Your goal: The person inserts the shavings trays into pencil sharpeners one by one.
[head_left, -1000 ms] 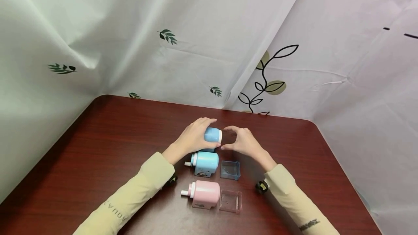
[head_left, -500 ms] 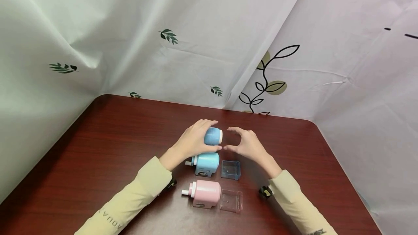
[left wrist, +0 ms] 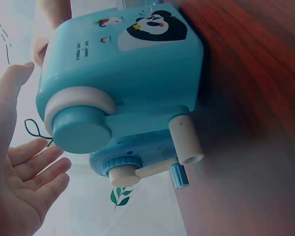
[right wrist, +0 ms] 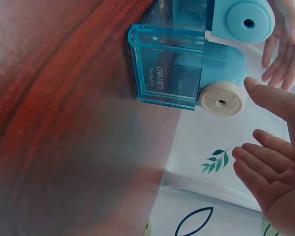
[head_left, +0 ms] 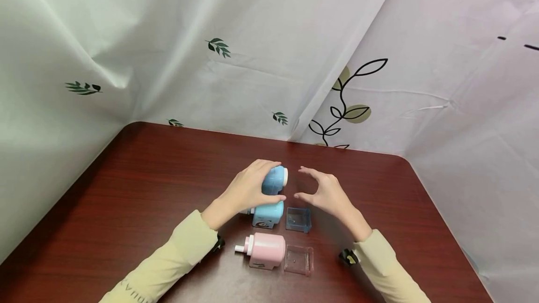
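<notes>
Three crank pencil sharpeners stand in a row in the head view: a darker blue sharpener (head_left: 274,179) farthest, a light-blue sharpener (head_left: 269,213) in the middle and a pink sharpener (head_left: 267,249) nearest. My left hand (head_left: 244,193) arches beside the far one, hiding its crank side. Its fingers are spread, with a gap to the sharpeners in the left wrist view. Facing it, my right hand (head_left: 330,195) is spread and holds nothing, just right of the far sharpener's cream ring (right wrist: 223,99). A panda picture (left wrist: 154,29) decorates the light-blue sharpener.
A clear blue drawer (head_left: 298,229) lies right of the light-blue sharpener, and a clear pink drawer (head_left: 298,271) right of the pink one. The red-brown table (head_left: 177,172) ends at a white patterned curtain (head_left: 248,83) behind.
My right hand has drawn away to the right and nearer to me. The left hand has shifted slightly nearer, with thumb and fingers parting wider around the far sharpener. The sharpeners stay in place.
</notes>
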`<state>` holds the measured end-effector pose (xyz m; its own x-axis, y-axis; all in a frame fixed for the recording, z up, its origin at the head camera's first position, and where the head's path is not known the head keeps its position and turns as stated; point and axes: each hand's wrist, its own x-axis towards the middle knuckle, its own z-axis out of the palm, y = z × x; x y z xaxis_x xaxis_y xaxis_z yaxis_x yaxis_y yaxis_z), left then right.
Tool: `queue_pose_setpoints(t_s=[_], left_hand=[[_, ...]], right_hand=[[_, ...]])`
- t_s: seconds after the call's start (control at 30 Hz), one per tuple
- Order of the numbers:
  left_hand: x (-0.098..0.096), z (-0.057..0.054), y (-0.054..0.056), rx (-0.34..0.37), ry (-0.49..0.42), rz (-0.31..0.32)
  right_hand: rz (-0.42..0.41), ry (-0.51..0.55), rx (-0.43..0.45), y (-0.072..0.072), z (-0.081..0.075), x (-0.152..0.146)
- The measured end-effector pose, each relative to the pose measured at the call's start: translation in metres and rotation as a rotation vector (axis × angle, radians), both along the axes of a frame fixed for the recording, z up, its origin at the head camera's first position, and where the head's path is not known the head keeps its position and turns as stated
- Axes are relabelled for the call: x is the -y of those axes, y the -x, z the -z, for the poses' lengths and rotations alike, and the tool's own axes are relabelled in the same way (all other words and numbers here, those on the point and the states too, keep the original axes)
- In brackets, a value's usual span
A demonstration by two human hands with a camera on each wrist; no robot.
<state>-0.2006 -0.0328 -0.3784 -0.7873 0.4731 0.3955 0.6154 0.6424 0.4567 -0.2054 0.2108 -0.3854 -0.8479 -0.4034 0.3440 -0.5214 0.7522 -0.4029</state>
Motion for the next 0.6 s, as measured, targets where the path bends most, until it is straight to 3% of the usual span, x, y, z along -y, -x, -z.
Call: queue_pose_setpoints(t_s=[0.6], left_hand=[[0.003, 0.004, -0.018, -0.056, 0.001, 0.025]], right_hand=[[0.011, -0.032, -0.026, -0.024, 0.004, -0.012]])
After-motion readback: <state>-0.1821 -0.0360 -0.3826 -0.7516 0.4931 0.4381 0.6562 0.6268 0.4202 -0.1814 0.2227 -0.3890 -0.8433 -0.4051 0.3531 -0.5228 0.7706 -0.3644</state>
